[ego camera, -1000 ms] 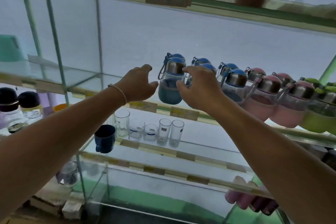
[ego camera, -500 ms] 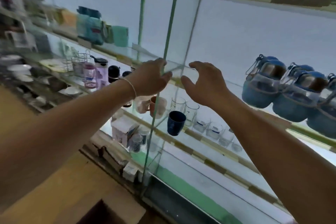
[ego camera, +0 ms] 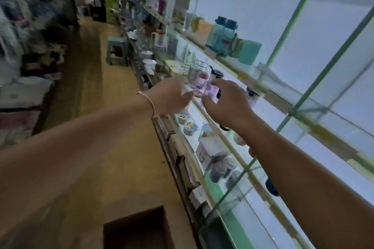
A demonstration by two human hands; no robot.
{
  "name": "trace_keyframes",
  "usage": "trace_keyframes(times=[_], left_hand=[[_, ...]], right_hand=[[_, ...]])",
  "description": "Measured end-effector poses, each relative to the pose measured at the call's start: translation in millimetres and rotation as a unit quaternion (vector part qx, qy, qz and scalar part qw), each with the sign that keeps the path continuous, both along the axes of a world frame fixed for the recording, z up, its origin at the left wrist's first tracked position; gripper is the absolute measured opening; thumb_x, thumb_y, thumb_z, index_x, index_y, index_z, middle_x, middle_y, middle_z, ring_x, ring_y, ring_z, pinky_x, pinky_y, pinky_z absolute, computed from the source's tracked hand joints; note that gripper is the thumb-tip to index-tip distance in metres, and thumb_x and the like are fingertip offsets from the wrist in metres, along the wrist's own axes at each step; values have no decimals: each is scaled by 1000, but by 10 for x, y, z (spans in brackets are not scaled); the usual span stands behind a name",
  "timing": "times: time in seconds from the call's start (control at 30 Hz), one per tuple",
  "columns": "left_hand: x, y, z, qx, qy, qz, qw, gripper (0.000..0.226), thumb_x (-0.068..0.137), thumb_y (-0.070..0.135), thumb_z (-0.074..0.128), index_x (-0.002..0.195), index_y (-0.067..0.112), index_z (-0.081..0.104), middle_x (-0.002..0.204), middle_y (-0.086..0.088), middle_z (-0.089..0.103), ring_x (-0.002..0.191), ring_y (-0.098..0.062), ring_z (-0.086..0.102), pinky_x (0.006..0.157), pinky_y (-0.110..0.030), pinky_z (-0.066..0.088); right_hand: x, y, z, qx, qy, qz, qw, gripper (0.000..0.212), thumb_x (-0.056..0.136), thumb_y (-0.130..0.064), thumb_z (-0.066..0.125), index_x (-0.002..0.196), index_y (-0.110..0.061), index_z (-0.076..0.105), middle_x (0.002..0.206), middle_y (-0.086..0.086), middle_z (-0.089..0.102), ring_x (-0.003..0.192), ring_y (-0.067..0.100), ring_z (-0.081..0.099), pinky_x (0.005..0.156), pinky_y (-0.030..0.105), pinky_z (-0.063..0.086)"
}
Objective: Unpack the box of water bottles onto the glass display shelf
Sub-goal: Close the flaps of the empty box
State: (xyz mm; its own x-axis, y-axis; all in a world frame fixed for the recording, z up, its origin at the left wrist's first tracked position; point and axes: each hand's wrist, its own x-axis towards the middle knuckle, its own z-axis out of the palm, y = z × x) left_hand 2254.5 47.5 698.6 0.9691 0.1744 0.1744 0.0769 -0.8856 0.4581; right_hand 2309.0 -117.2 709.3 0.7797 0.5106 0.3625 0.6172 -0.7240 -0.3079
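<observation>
Where the box (ego camera: 137,228) sat: on the wooden floor, low and left of the glass display shelf (ego camera: 281,103), close to its foot. Its top was open and its inside too dark to show any water bottles. It was probably kept that near so each lift up was short.
Left hand (ego camera: 172,97): out in front of the shelf's middle tier, apart from the glass. Its fingers were loosely curved around nothing and their tips were blurred. A thin bracelet (ego camera: 151,105) circled the wrist.
Right hand (ego camera: 226,105): beside the left, nearer the shelf's front edge. Its fingers were spread wide with the thumb out, and it was empty and touching nothing visible.
Why empty: both hands looked to be between a placement and the next pick, so the coming reach likely ran down from the shelf to the box.
Shelf stock: a small pink bottle (ego camera: 201,81) and a wire rack (ego camera: 199,64) stood on the tier behind the hands. Two teal bottles (ego camera: 221,36) stood upright, side by side, one tier higher.
Task's bottles: none in either hand.
</observation>
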Motion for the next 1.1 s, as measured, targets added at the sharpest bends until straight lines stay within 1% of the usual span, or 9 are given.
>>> trace_keyframes(times=[0.13, 0.23, 0.37, 0.53, 0.7, 0.9, 0.97, 1.03, 1.1], left_hand=[[-31, 245, -175, 3, 21, 77, 997, 34, 100, 43, 40, 114, 15, 53, 108, -7, 66, 84, -20, 61, 70, -33, 49], [-75, 289, -391, -28, 51, 133, 989, 39, 102, 36, 44, 128, 7, 52, 118, -14, 65, 95, -26, 62, 82, -40, 52], [-111, 316, -847, -55, 110, 198, 973, 51, 101, 40, 46, 143, 11, 41, 132, -11, 58, 110, -24, 60, 92, -39, 51], [-264, 424, -1479, -71, 177, 258, 947, 53, 100, 43, 46, 143, 13, 42, 133, -12, 57, 118, -27, 56, 100, -41, 46], [-548, 454, -2042, -137, 233, 294, 917, 50, 101, 36, 47, 142, 9, 43, 130, -14, 59, 116, -26, 57, 98, -37, 47], [-792, 576, -2639, -182, 245, 298, 904, 45, 103, 31, 44, 144, 12, 40, 134, -11, 56, 120, -25, 54, 87, -26, 39], [-861, 590, -2941, -206, 256, 296, 897, 42, 103, 30, 44, 141, 12, 44, 131, -11, 58, 117, -26, 56, 84, -25, 38], [-945, 597, -3337, -231, 276, 287, 888, 37, 103, 32, 43, 134, 12, 49, 123, -11, 62, 109, -25, 59, 85, -27, 44], [-1057, 589, -3794, -253, 286, 278, 881, 30, 102, 36, 43, 119, 14, 56, 96, -6, 66, 85, -21, 61, 73, -32, 49]], right_hand=[[183, 369, -231, 15, 32, 69, 997, 42, 91, -36, 63, 126, -14, 62, 121, 11, 65, 115, 28, 57, 87, 34, 43], [340, 567, -482, 15, 72, 106, 992, 38, 88, -34, 63, 119, -12, 64, 113, 10, 67, 108, 29, 59, 85, 34, 44], [481, 779, -941, -32, 143, 159, 976, 54, 91, -35, 61, 138, -10, 54, 135, 10, 60, 127, 27, 53, 104, 37, 43], [484, 932, -1563, -126, 206, 203, 949, 58, 96, -39, 57, 146, -14, 45, 141, 11, 54, 126, 26, 54, 100, 35, 44], [361, 1085, -2064, -155, 254, 218, 929, 61, 95, -43, 57, 148, -17, 43, 141, 7, 55, 111, 21, 60, 85, 27, 42], [115, 1201, -2720, -171, 308, 217, 911, 60, 95, -42, 58, 148, -17, 44, 143, 5, 53, 98, 13, 58, 77, 19, 36], [13, 1230, -3019, -178, 328, 205, 905, 59, 95, -40, 58, 147, -16, 44, 139, 5, 55, 87, 9, 54, 71, 18, 39], [-129, 1255, -3381, -191, 355, 194, 894, 57, 95, -38, 58, 146, -14, 46, 136, 7, 58, 97, 16, 61, 76, 23, 47], [-303, 1282, -3783, -202, 390, 178, 881, 54, 95, -36, 59, 143, -14, 49, 126, 6, 65, 96, 17, 66, 75, 25, 51]])
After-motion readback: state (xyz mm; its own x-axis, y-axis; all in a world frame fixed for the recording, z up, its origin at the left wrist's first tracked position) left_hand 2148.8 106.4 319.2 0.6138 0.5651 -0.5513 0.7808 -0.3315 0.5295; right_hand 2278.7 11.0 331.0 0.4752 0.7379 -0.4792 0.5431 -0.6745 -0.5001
